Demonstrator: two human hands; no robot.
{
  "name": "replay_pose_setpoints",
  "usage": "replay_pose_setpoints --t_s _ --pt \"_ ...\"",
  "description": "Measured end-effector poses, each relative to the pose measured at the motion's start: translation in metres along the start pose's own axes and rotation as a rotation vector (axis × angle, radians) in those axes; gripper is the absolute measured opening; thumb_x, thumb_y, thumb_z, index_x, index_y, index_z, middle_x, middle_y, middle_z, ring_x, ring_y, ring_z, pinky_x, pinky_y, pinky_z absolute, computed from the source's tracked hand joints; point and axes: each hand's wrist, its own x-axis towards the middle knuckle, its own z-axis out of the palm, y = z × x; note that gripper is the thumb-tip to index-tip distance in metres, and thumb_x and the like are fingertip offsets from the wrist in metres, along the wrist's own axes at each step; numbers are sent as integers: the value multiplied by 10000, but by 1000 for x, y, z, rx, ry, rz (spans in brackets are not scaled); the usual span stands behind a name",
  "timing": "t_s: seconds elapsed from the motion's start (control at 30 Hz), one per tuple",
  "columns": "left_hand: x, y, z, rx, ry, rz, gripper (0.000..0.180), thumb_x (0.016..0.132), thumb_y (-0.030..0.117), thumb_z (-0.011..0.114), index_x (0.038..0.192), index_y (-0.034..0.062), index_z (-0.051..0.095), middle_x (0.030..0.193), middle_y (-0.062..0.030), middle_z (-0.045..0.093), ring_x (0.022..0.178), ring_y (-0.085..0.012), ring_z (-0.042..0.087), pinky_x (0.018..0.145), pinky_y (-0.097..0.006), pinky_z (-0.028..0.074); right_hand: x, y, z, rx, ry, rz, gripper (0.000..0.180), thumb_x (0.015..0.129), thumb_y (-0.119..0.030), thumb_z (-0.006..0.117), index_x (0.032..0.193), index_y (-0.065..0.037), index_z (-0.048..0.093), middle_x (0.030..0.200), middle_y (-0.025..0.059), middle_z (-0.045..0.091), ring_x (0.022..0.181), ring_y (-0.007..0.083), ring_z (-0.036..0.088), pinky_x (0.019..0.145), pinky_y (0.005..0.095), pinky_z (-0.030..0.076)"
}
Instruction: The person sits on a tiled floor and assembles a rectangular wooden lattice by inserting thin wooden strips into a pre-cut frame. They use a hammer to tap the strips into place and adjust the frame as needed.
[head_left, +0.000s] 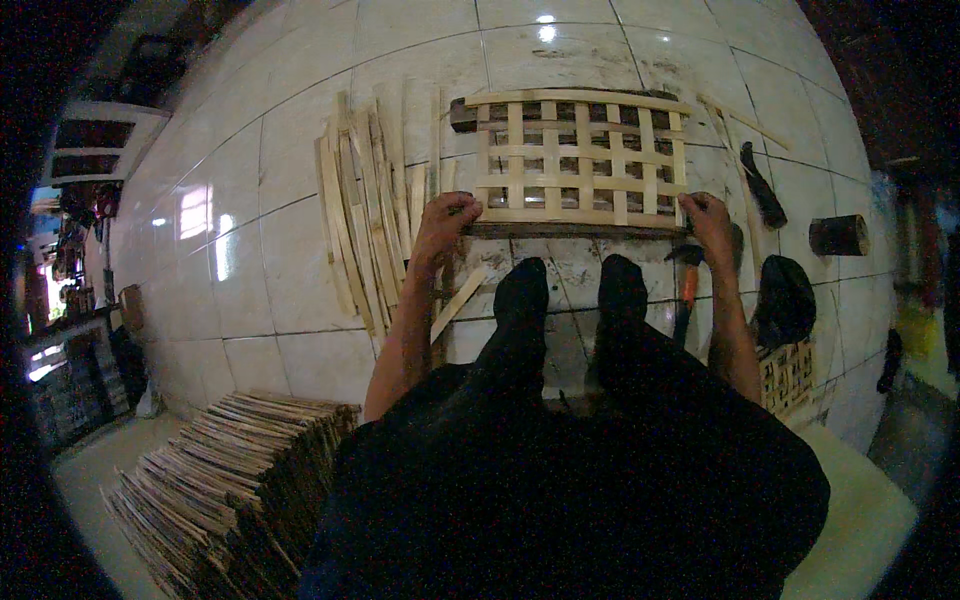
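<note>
A woven lattice of pale flat wooden strips (583,181) lies in front of my feet, over dark wooden pieces (464,116) that show at its edges and through its gaps. My left hand (445,224) is closed at the near left corner, its fingertips pinched on the lattice edge. At the near right corner my right hand (708,222) pinches the same edge, thumb and fingers together. Just below that hand lies a hammer (687,287) with a dark head and an orange part on its handle.
Loose pale strips (362,215) lie left of the lattice. A large strip stack (225,480) stands lower left. To the right are a dark curved tool (762,187), a short wooden block (838,236), a black bundle (784,300) and another woven panel (787,376). Tiled floor (290,290) surrounds them.
</note>
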Motion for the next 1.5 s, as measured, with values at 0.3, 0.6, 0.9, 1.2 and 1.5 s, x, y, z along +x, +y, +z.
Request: replay_pose_setpoints --t_s 0.3,0.6,0.9,1.2,1.5 --pt "-2 0 -2 -100 -37 -43 255 830 210 714 975 10 654 896 -46 613 814 -144 567 714 -297 483 8 -2 -1 90 -74 -21 385 812 -358 655 871 21 690 800 164 683 730 279 654 710 383 508" --pt "-6 12 3 -86 4 -89 190 844 179 699 917 6 667 975 -46 604 857 -143 557 733 -296 462 6 -13 -19 108 -175 39 378 788 -361 676 902 -3 712 828 133 704 760 238 672 737 351 508" --pt "-11 20 1 -107 -4 -17 191 838 184 708 927 18 674 966 -50 621 863 -153 569 780 -305 456 5 -4 -7 35 -94 -9 332 829 -307 680 945 3 700 824 86 693 737 144 613 694 306 475" --pt "1 14 2 -28 -21 -94 322 906 258 624 1008 -45 664 890 -64 654 864 -147 587 810 -291 464 15 45 -5 47 -89 -14 411 863 -368 652 991 22 671 867 76 674 778 133 586 743 292 466" --pt "-5 20 -12 1 -60 -31 308 859 259 651 935 -38 679 857 -65 671 791 -138 595 745 -298 481 17 13 -11 83 -232 13 373 878 -360 662 963 2 688 845 91 681 768 143 598 717 326 464"
